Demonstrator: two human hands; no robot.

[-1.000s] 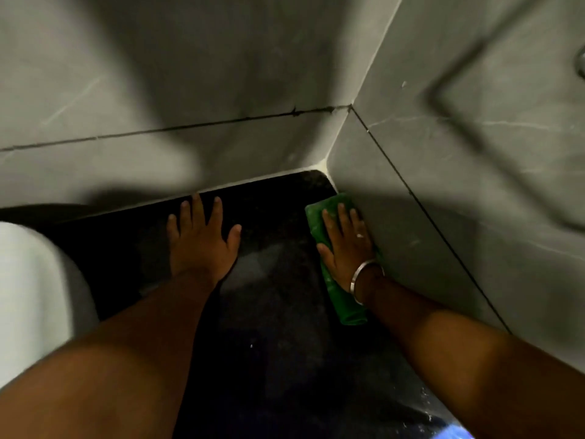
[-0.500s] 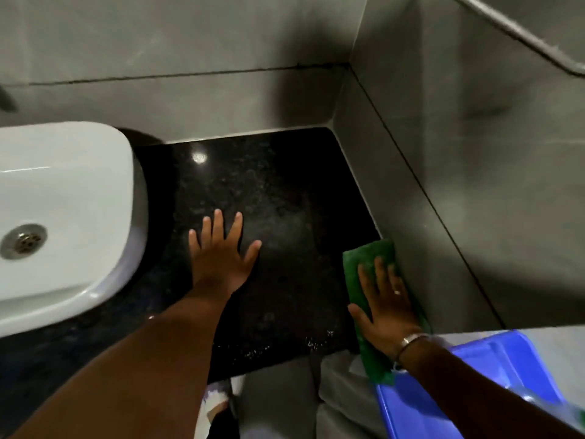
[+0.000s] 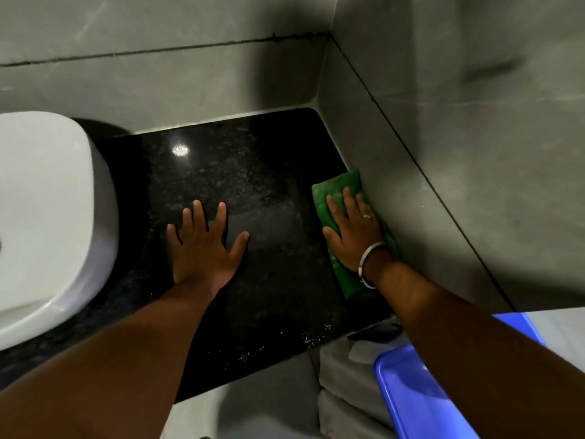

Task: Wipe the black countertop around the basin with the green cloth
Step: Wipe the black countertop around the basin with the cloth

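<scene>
A: Since half a sec ago my right hand (image 3: 351, 229) has run the green cloth (image 3: 338, 198) away from the front edge, further up the wall side, now right of frame centre.

B: Grip?

A: Not a grip, it's a flat palm, fingers spread, pressing the folded cloth down on the black countertop (image 3: 253, 191). Left hand (image 3: 202, 245) is open too, braced flat mid-frame, holding nothing, just right of the white basin (image 3: 53, 217).

B: Handling?

A: I'd guess soft, light, prob damp; bunches easily. Stone looks slick, so keep pressure over the fold's middle, not the edges.
</scene>
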